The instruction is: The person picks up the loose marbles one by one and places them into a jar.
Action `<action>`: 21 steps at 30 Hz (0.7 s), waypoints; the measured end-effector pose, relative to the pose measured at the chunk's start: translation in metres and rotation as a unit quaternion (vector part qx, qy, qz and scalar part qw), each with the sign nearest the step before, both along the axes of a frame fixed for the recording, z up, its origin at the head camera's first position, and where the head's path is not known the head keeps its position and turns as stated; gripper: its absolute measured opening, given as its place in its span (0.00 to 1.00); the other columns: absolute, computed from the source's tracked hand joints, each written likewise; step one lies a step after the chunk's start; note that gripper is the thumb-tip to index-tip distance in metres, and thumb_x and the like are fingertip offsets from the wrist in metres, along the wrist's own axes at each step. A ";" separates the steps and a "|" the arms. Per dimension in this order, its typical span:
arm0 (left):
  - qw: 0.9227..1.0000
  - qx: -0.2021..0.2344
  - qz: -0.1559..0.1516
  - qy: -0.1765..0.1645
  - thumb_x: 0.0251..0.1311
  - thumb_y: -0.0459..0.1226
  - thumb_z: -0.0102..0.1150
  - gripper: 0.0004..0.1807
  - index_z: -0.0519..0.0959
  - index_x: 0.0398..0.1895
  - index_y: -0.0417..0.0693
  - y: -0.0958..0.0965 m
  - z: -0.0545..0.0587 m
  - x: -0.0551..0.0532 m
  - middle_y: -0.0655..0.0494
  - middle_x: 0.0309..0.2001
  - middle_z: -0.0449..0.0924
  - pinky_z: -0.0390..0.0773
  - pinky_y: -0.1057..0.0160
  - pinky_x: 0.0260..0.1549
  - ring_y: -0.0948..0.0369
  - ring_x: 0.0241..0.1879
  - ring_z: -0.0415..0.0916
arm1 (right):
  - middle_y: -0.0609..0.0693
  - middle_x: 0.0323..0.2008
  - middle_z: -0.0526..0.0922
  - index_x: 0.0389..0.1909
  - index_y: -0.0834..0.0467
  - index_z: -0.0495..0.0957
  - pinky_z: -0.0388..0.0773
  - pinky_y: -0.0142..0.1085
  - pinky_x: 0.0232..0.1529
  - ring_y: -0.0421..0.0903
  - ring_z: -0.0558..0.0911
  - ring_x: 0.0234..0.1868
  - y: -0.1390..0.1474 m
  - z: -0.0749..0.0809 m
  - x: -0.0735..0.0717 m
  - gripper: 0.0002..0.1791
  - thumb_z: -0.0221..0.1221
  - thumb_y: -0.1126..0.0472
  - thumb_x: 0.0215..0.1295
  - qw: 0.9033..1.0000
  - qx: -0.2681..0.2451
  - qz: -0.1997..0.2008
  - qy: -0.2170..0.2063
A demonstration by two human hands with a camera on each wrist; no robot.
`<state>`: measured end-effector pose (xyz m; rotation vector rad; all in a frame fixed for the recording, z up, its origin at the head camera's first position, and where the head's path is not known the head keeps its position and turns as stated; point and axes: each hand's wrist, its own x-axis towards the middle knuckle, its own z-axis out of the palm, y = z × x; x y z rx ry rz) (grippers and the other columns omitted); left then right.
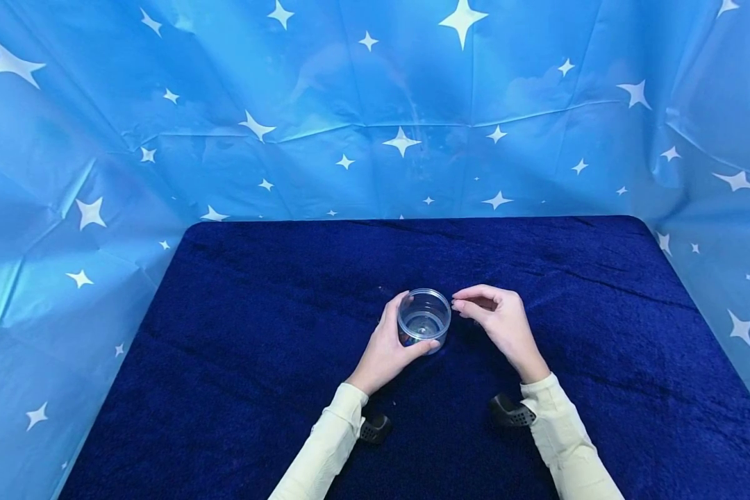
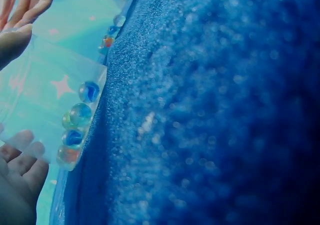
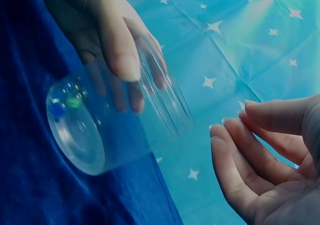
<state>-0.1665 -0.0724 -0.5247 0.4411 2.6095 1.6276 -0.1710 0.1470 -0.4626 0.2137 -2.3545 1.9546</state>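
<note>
A clear plastic jar [image 1: 434, 305] stands open-topped on the dark blue velvet tabletop [image 1: 256, 361], near its middle. My left hand [image 1: 419, 323] grips the jar, thumb on the near side and fingers round the far side. Several coloured glass marbles [image 2: 77, 117] lie at the bottom of the jar [image 2: 45, 85]; the right wrist view shows the marbles [image 3: 67, 102] through the jar's base. My right hand [image 1: 465, 304] hovers just right of the rim. Its fingers [image 3: 230, 155] are loosely curved and hold nothing.
A light blue backdrop with white stars [image 1: 350, 104] walls in the table at the back and on both sides. Black wrist cameras [image 1: 375, 427] [image 1: 512, 411] sit under my cream sleeves. Velvet stretches bare around the jar.
</note>
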 end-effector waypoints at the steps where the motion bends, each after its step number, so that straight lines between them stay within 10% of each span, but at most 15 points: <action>1: 1.000 0.000 0.000 0.001 0.54 0.49 0.77 0.53 0.57 0.79 0.49 0.000 0.000 0.000 0.47 0.75 0.64 0.65 0.47 0.69 0.51 0.72 0.65 | 0.65 0.38 0.88 0.43 0.73 0.85 0.81 0.30 0.33 0.38 0.86 0.32 0.002 0.000 -0.001 0.10 0.66 0.69 0.67 1.000 -0.003 -0.005 -0.001; 21: 1.000 0.007 -0.005 0.006 0.55 0.47 0.77 0.52 0.57 0.79 0.49 0.000 -0.001 0.000 0.48 0.75 0.64 0.72 0.49 0.63 0.51 0.71 0.66 | 0.62 0.33 0.88 0.43 0.80 0.81 0.83 0.27 0.34 0.34 0.86 0.28 0.045 -0.032 -0.020 0.11 0.65 0.75 0.65 0.994 -0.008 -0.106 -0.038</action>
